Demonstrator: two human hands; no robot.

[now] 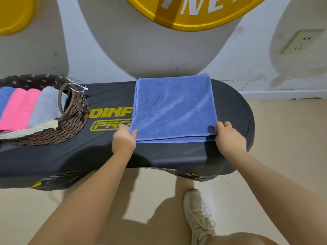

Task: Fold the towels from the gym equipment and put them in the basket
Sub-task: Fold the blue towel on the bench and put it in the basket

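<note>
A blue towel (174, 107) lies folded flat on the black step platform (109, 152), its layers stacked and edges nearly flush. My left hand (123, 137) pinches the towel's near left corner. My right hand (228, 137) grips the near right corner. At the far left of the platform stands a brown wicker basket (74, 121) with a dark floral liner. Inside it lie folded towels side by side: blue (5, 98), pink (19, 108) and grey (46, 105).
The platform stands against a white wall with yellow signage (191, 13) and a power socket (300, 41). The floor is beige. My shoe (198, 211) and knee are below the platform's front edge.
</note>
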